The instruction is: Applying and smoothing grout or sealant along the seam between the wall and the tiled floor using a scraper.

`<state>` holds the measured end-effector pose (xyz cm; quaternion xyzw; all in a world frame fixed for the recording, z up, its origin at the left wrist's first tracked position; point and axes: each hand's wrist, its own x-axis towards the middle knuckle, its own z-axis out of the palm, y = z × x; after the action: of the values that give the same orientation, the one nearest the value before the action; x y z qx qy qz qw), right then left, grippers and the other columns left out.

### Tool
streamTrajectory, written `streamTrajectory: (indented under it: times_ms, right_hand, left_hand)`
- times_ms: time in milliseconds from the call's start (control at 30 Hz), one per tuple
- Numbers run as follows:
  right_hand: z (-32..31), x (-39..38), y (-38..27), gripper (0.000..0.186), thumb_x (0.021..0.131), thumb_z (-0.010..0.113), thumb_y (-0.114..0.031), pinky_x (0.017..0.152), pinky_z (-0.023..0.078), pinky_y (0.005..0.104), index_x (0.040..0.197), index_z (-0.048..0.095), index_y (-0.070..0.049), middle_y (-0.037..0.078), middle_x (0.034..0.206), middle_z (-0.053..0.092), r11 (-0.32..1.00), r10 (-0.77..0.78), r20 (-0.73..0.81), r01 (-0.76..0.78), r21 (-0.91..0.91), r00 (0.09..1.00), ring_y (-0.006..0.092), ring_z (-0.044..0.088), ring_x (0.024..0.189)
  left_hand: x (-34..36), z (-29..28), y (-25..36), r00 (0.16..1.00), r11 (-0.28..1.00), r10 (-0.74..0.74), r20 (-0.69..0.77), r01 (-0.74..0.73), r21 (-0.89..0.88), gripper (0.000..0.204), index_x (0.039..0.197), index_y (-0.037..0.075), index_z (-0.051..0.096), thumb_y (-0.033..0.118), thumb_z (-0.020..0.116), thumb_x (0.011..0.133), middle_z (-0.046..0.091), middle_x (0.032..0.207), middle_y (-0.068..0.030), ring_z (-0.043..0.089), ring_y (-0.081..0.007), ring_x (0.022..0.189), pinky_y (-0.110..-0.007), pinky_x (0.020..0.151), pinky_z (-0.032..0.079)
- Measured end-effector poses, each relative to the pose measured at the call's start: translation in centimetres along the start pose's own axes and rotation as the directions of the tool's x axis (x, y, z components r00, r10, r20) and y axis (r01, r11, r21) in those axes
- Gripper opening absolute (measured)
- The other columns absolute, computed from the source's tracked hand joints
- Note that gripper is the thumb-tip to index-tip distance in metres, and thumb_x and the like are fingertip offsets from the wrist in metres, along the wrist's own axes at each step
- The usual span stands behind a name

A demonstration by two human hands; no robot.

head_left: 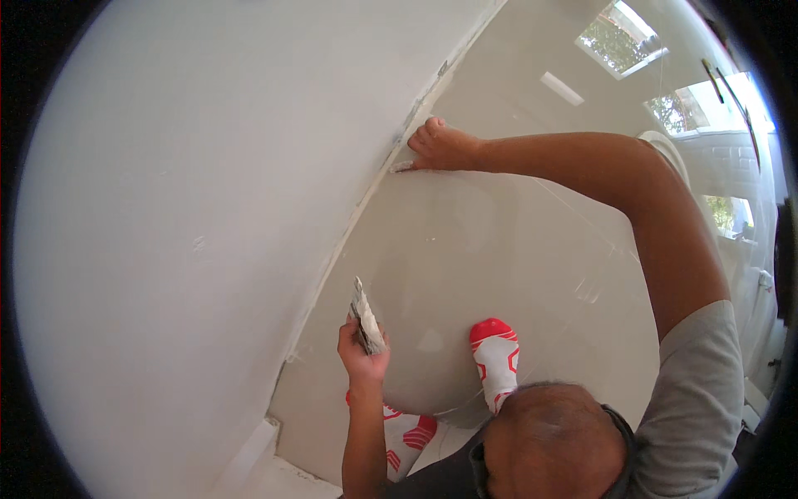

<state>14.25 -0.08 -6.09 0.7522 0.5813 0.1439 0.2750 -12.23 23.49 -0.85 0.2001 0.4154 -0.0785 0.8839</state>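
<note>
My left hand [362, 353] grips a flat putty scraper [357, 309], held up off the floor, with thick white putty [371, 323] heaped on its face. My right arm reaches far across to the base of the wall. There my right hand [445, 147] is closed around a small putty knife whose white-smeared end [402, 167] touches the joint where wall and floor meet. Its handle is hidden in the fist. Along that joint runs a rough pale strip [353, 218], with a dark chipped spot [442, 68] farther up.
A white wall [183, 208] fills the left side. The glossy beige floor [515, 241] reflects windows at the upper right. My feet in red and white socks [496, 353] stand near the lower middle. Clear sheeting [740, 166] and dark cords [731, 100] are at the right.
</note>
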Motion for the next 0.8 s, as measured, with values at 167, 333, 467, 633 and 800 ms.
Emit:
streamTrajectory:
  times_ms: [167, 333, 467, 633, 800]
  right_hand:
    - [0.8, -0.2, 1.7, 0.023, 0.076, 0.053, -0.018, 0.055, 0.033, 0.03, 0.096, 0.049, -0.028, 0.001, 0.08, 0.045, 0.997, 0.053, 0.128, -0.06, 0.049, 0.99, 0.0171, 0.047, 0.07]
    - [2.6, -0.7, 2.9, 0.02, 0.076, 0.053, -0.017, 0.059, 0.034, 0.0324, 0.09, 0.05, -0.032, 0.0, 0.083, 0.046, 0.998, -0.024, 0.216, 0.038, -0.059, 0.976, 0.0174, 0.048, 0.075]
    - [4.2, -1.9, 4.9, 0.024, 0.077, 0.052, -0.019, 0.062, 0.034, 0.0335, 0.095, 0.049, -0.035, -0.001, 0.084, 0.046, 0.995, -0.034, 0.21, 0.053, -0.087, 0.977, 0.017, 0.049, 0.077]
    - [7.1, -4.6, 8.4, 0.024, 0.082, 0.046, -0.024, 0.07, 0.034, 0.0359, 0.101, 0.047, -0.039, -0.003, 0.083, 0.047, 0.985, 0.0, 0.273, 0.047, -0.168, 0.962, 0.0162, 0.049, 0.078]
    - [10.8, -10.3, 11.3, 0.029, 0.083, 0.041, -0.031, 0.074, 0.033, 0.0395, 0.112, 0.044, -0.036, 0.003, 0.082, 0.05, 0.93, 0.31, 0.557, -0.124, -0.345, 0.771, 0.0217, 0.049, 0.079]
  left_hand:
    - [0.1, -1.8, 0.2, 0.997, 0.998, -0.014, 0.075, 0.01, 0.059, 0.016, 0.088, 0.012, 0.052, 0.021, 0.046, 0.076, 0.05, 0.064, 0.0027, 0.04, -0.011, 0.049, -0.025, 0.043, 0.029]
    - [0.4, -3.9, 0.1, 0.999, 0.999, -0.032, 0.032, 0.031, 0.024, 0.015, 0.086, 0.013, 0.052, 0.021, 0.048, 0.075, 0.048, 0.06, 0.004, 0.036, -0.0099, 0.046, -0.023, 0.042, 0.027]
    - [0.6, -3.7, 0.2, 0.998, 0.999, -0.044, 0.053, 0.042, 0.028, 0.014, 0.085, 0.013, 0.052, 0.021, 0.05, 0.074, 0.047, 0.06, 0.0043, 0.034, -0.01, 0.045, -0.023, 0.04, 0.025]
    - [0.3, -1.6, -0.3, 0.995, 0.999, 0.003, -0.099, -0.008, -0.049, 0.016, 0.081, 0.006, 0.053, 0.017, 0.046, 0.073, 0.048, 0.055, -0.0026, 0.036, -0.0112, 0.04, -0.023, 0.034, 0.028]
    - [1.3, -2.7, -0.6, 0.994, 0.988, -0.072, -0.082, 0.082, 0.131, 0.013, 0.082, 0.016, 0.052, 0.024, 0.054, 0.072, 0.049, 0.068, 0.004, 0.045, -0.0111, 0.058, -0.025, 0.05, 0.037]
